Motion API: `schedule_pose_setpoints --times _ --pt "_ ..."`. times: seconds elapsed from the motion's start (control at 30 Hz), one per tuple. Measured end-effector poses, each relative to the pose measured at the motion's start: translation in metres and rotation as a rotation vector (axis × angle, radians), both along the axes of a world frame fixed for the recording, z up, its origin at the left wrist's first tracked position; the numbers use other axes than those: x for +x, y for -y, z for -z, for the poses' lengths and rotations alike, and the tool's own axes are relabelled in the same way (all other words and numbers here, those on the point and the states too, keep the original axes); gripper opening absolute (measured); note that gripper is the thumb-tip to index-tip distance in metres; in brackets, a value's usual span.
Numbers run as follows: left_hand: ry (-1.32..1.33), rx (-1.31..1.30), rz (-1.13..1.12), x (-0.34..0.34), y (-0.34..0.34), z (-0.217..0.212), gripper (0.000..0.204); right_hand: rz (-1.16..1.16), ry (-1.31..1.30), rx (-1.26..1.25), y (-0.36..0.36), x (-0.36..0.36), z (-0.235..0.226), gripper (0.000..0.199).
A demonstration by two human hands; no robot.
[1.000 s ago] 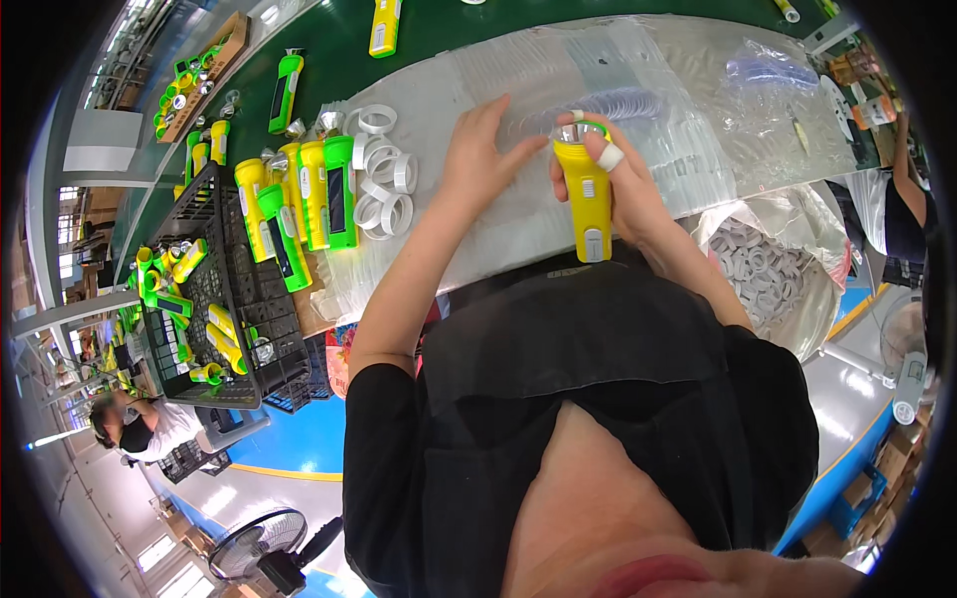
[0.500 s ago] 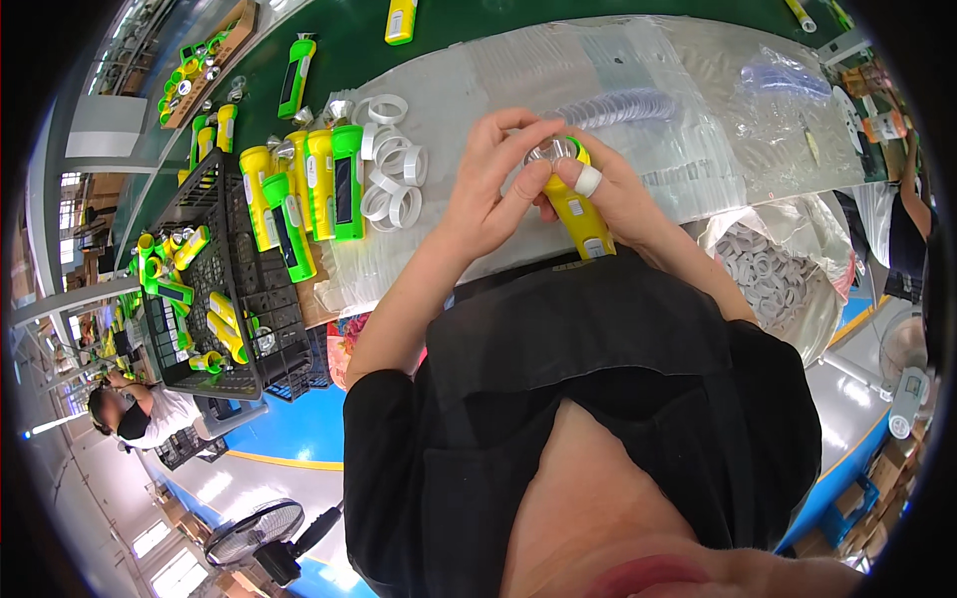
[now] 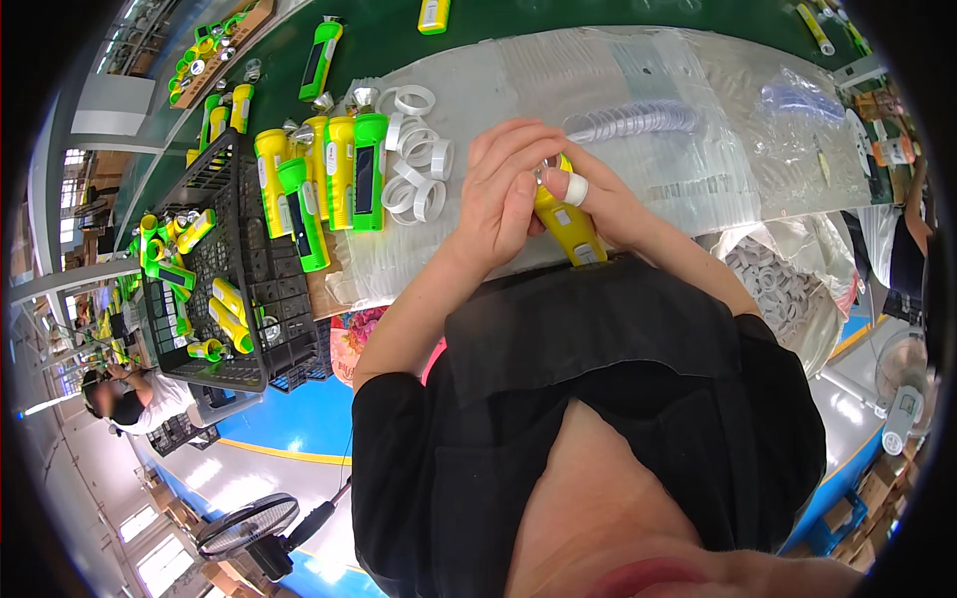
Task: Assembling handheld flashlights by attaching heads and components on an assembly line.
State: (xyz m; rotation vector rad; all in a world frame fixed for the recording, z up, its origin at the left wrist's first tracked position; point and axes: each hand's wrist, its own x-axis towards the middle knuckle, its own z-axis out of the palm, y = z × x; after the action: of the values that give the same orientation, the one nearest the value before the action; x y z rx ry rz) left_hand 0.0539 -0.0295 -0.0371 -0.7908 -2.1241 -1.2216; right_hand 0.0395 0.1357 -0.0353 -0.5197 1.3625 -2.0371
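Both my hands meet around a yellow flashlight (image 3: 573, 229), whose tail end points toward my apron. My right hand (image 3: 605, 199) wraps its body near the head; a white band (image 3: 576, 189) circles the thumb. Cupped over the flashlight's head is my left hand (image 3: 506, 184), fingers bent across the top, so the lens end is mostly hidden. To the left of my hands lie white plastic rings (image 3: 417, 149) in a loose cluster. Beyond my hands, a row of clear round lenses (image 3: 638, 122) leans across the plastic-covered table (image 3: 518, 75).
Several yellow and green flashlights (image 3: 339, 171) lie left of the rings, beside a black crate (image 3: 284, 344) holding more. A sack of white rings (image 3: 832, 259) is at the right table edge. A clear plastic bag (image 3: 797, 103) lies far right. A fan (image 3: 249, 528) stands lower left.
My left hand has closed over the flashlight's head, hiding the clear lens and reflector seen before. The table's things appear shifted slightly rightward.
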Motion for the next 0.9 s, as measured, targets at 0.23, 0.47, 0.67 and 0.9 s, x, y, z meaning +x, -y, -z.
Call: schedule_pose_setpoints --times 0.23,0.47,0.67,0.9 --pt "0.116 0.199 -0.075 -0.023 0.029 -0.016 0.031 -0.062 -0.02 -0.146 0.03 -0.036 -0.018 0.034" --pt "0.241 -0.929 -0.68 -0.078 0.106 -0.003 0.05 0.04 -0.22 -0.212 0.053 -0.058 0.006 0.029" --pt "0.463 -0.332 -0.343 -0.085 0.109 -0.024 0.051 0.039 -0.266 -0.165 0.051 -0.058 0.003 0.029" --pt "0.347 0.367 0.074 -0.038 0.055 -0.063 0.023 0.062 -0.301 -0.178 0.054 -0.056 0.015 0.034"
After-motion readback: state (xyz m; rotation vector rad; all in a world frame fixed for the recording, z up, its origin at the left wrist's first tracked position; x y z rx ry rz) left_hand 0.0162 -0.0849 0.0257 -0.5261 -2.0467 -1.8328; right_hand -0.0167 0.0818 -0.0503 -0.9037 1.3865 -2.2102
